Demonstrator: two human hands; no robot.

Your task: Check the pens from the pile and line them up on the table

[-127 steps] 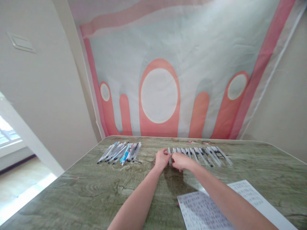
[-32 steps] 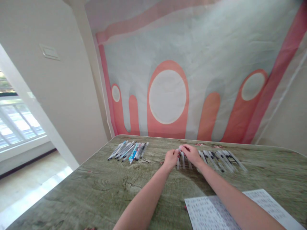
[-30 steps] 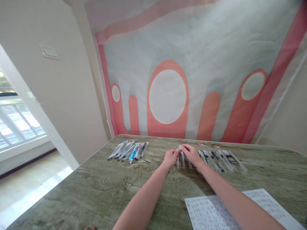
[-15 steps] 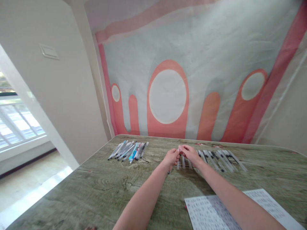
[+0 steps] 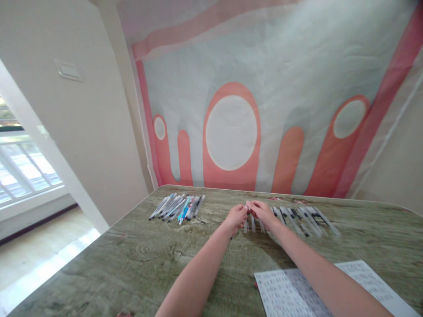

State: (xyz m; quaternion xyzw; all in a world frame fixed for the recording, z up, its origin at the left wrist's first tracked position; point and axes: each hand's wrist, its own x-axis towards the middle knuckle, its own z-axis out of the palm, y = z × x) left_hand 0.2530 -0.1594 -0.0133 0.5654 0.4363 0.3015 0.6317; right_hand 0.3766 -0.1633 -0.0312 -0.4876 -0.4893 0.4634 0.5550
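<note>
Between the fingertips, detail is poor. The left hand (image 5: 237, 216) has a closed grip, curled about what appears to be a pen (image 5: 231, 238); only a dark tip shows below the hand, the rest being hidden. The right hand (image 5: 261, 212) meets it, thumb and finger pinched nearly closed on a small pale piece (image 5: 248, 207) (too small to identify). Whether pen and piece are joined cannot be told.

Beneath and beside the right hand lies a row (image 5: 295, 220) of clear and black pens, set side by side; hand and forearm cover part of it, so no count is possible. Well apart, on the left, a bundle (image 5: 172, 208) of pens lies slanted and partly overlapping, some of them blue.

The paper (image 5: 277, 286) is crossed by the right forearm and cut off by the lower border; its writing is illegible. A red patch (image 5: 256, 285) shows at its left edge.

The desk (image 5: 148, 264) has a green-brown wood-grain surface (red marks near the far edge) and rounded far corners. Behind it hangs a grey and coral sheet (image 5: 280, 79). At left are a pale wall (image 5: 99, 114) with a switch plate (image 5: 68, 70), a cut-off window (image 5: 26, 163) with railings, and a sunlit floor (image 5: 42, 246).
</note>
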